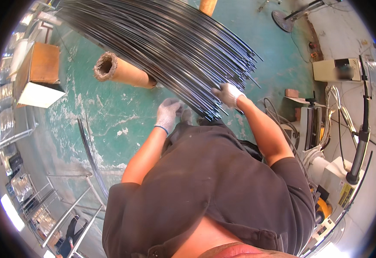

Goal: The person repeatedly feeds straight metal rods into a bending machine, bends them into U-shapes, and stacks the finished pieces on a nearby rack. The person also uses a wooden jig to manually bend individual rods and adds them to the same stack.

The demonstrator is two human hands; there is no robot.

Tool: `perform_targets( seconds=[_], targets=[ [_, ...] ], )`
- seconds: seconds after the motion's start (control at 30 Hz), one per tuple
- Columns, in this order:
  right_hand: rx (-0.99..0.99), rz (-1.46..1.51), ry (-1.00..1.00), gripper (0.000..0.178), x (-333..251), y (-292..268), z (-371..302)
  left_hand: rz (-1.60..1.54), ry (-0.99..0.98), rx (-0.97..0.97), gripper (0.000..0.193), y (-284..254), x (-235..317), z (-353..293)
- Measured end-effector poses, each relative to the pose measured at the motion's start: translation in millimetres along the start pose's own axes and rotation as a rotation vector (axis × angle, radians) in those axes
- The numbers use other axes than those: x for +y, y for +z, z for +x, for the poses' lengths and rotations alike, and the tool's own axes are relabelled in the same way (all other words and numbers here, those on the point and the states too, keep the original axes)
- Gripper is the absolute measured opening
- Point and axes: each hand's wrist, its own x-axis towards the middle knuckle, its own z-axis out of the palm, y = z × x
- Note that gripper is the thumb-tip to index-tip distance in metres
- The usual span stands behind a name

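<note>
A wide bundle of long, thin, dark metal rods (166,47) runs from the far left towards me, its uneven ends fanned out at the right. White work gloves cover both hands. My right hand (228,95) is at the near rod ends, fingers curled down on them; the fingertips are partly hidden. My left hand (169,114) hangs left of the bundle's near edge, in front of my body. Its fingers are loosely bent and apart from the thumb, and I see nothing in them.
A thick cardboard tube (125,73) lies under the bundle, and another tube (207,6) shows beyond it. Cardboard boxes (45,63) and metal frames (74,210) stand left. A few rods (92,157) lie on the green floor (114,112). Machinery (310,124) and cables are right.
</note>
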Motion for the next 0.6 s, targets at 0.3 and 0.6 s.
perform_targets(
  seconds=[0.3, 0.6],
  targets=[
    [0.329, -0.231, 0.179, 0.033, 223, 87, -270, -0.494, -0.097, -0.192, 0.031, 14, 53, 98],
    [0.731, -0.243, 0.320, 0.029, 228, 177, -375, -0.829, -0.258, -0.212, 0.014, 45, 57, 50]
  ],
)
